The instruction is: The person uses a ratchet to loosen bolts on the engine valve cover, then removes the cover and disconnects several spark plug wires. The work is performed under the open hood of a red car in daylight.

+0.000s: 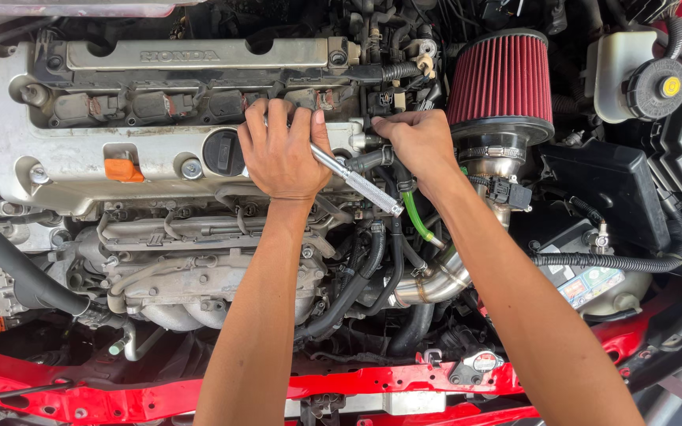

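I look down into a car's engine bay. My left hand (282, 150) is closed around the head end of a silver ratchet wrench (361, 184), whose knurled handle sticks out down and to the right. The hand rests on the silver valve cover (80, 158), beside the black oil filler cap (222, 152). My right hand (416, 142) pinches a black hose or connector (372, 160) at the cover's right end, next to the red cone air filter (501, 79). What the wrench head sits on is hidden under my left hand.
A polished metal intake pipe (436, 284) curves below the filter, with a green hose (418, 219) and black hoses around it. A white reservoir with a black cap (655, 87) sits at the top right, a battery (593, 280) lower right. Red bodywork (120, 394) runs along the bottom.
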`<state>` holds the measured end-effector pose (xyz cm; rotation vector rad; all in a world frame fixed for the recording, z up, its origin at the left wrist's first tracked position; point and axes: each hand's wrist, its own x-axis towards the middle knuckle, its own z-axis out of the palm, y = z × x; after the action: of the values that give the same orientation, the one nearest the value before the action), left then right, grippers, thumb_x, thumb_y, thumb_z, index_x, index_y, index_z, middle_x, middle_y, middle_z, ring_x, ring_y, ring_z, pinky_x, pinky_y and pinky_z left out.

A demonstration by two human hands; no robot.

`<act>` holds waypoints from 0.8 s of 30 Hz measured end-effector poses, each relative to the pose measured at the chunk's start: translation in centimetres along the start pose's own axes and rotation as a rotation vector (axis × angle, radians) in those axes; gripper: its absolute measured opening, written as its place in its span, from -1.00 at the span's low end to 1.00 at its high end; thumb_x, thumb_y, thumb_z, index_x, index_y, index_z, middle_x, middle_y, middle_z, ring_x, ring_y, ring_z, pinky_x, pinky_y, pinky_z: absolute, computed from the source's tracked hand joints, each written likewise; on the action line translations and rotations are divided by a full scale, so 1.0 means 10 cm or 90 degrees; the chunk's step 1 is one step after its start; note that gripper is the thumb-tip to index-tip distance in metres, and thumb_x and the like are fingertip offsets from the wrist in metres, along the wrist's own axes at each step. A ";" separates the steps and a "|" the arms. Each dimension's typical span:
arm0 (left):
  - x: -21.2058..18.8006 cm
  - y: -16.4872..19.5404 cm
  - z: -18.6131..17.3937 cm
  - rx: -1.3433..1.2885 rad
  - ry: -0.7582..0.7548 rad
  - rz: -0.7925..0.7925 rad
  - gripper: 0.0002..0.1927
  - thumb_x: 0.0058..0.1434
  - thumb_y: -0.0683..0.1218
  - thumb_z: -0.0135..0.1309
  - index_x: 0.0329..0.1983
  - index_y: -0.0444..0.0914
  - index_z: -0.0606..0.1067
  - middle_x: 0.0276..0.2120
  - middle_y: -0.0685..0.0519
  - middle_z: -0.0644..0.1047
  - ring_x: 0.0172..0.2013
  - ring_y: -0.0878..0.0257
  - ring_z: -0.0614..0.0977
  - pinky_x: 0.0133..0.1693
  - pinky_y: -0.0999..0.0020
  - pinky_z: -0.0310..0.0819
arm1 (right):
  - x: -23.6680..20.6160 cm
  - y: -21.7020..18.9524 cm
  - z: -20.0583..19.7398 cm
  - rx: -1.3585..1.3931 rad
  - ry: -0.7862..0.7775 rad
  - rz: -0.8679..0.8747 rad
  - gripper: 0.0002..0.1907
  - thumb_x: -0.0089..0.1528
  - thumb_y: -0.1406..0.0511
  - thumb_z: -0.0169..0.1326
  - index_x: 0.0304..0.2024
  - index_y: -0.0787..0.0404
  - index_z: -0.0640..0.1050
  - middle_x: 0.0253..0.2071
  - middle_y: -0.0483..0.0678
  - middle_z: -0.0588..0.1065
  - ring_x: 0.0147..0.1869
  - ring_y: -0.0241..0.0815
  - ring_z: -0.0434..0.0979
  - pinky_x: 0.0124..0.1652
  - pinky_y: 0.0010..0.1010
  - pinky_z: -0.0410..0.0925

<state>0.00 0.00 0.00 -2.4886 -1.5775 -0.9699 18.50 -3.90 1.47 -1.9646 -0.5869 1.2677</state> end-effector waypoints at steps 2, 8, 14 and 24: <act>0.03 0.01 -0.02 -0.017 0.014 0.010 -0.68 0.44 0.04 0.02 -0.31 -0.27 0.55 -0.21 -0.04 0.48 0.00 -0.06 0.47 -0.02 0.01 0.32 | -0.06 -0.01 0.01 -0.037 0.026 -0.032 -0.65 0.17 0.20 0.24 -0.17 0.37 0.71 -0.42 0.01 0.63 -0.39 -0.29 0.53 -0.31 -0.42 0.40; 0.04 0.03 -0.08 -0.029 0.024 0.017 -0.69 0.44 0.02 0.02 -0.32 -0.27 0.53 -0.21 -0.06 0.47 -0.01 -0.07 0.47 -0.03 0.02 0.32 | -0.18 -0.07 0.19 -0.079 0.137 0.001 -0.59 0.22 0.09 0.26 -0.23 0.36 0.72 -0.50 -0.01 0.56 -0.43 -0.32 0.45 -0.34 -0.43 0.35; 0.06 0.03 -0.07 -0.022 0.020 0.019 -0.70 0.44 0.03 0.02 -0.32 -0.26 0.53 -0.21 -0.05 0.46 0.01 -0.06 0.46 -0.02 0.02 0.32 | -0.19 -0.09 0.18 -0.116 0.179 -0.047 -0.64 0.18 0.10 0.26 -0.26 0.29 0.72 -0.54 -0.09 0.57 -0.46 -0.35 0.52 -0.35 -0.45 0.38; 0.02 0.02 -0.05 -0.035 0.030 0.018 -0.69 0.45 0.02 -0.02 -0.33 -0.26 0.53 -0.18 -0.06 0.47 0.02 -0.05 0.46 -0.01 0.02 0.32 | -0.05 0.02 0.22 -0.181 0.180 -0.020 -0.65 0.23 0.15 0.23 -0.33 0.36 0.69 -0.55 0.01 0.57 -0.49 -0.29 0.52 -0.38 -0.40 0.38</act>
<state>-0.05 -0.07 0.60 -2.4974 -1.5177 -1.0740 16.30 -3.69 1.07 -2.3074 -0.6804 0.9020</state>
